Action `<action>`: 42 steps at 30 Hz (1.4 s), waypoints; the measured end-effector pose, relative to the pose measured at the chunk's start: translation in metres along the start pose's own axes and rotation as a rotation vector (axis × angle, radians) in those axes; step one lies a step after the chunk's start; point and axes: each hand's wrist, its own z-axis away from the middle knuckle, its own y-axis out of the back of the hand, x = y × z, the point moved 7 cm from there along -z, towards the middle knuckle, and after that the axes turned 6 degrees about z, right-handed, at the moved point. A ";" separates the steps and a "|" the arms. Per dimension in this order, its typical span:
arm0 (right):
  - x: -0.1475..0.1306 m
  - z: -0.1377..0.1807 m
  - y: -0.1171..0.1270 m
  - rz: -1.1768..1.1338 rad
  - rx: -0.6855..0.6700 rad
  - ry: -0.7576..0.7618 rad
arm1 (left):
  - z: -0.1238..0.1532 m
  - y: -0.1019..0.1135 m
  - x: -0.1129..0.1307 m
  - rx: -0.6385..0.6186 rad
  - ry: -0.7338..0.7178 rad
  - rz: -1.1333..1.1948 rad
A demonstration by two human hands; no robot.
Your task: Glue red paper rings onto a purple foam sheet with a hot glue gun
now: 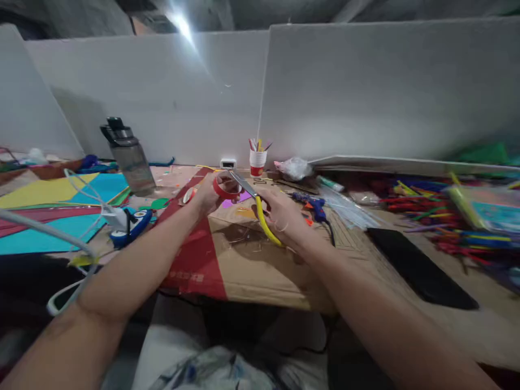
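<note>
My left hand [208,194] is closed around a red ring [222,190] with a pale inside, perhaps paper; its exact kind is hard to make out. Scissors with yellow handles [264,223] are gripped in my right hand [280,211]. Their metal blades [245,184] point up and left, reaching the right side of the ring. Whether the blades touch the ring cannot be told. Below both hands lies a cardboard sheet [260,276] with a red band along its left. A purple piece [239,199] rests on it, partly behind the blades.
A water bottle [132,162] and a blue power strip [130,230] stand left, near coloured sheets [38,233]. At the back is a cup of pens [258,160]. Rightward lie a blue glue gun [314,206], clear glue sticks [347,206], a black phone-like slab [418,265] and coloured pipe cleaners [410,208].
</note>
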 end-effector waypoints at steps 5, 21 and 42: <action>0.001 0.002 0.000 -0.028 0.008 0.015 | -0.001 0.002 -0.003 0.047 0.023 0.017; 0.003 0.003 -0.001 0.020 0.006 -0.032 | -0.002 0.004 -0.004 0.038 -0.036 0.011; 0.000 0.004 0.004 0.010 -0.005 -0.041 | -0.002 0.010 0.003 0.128 -0.014 -0.042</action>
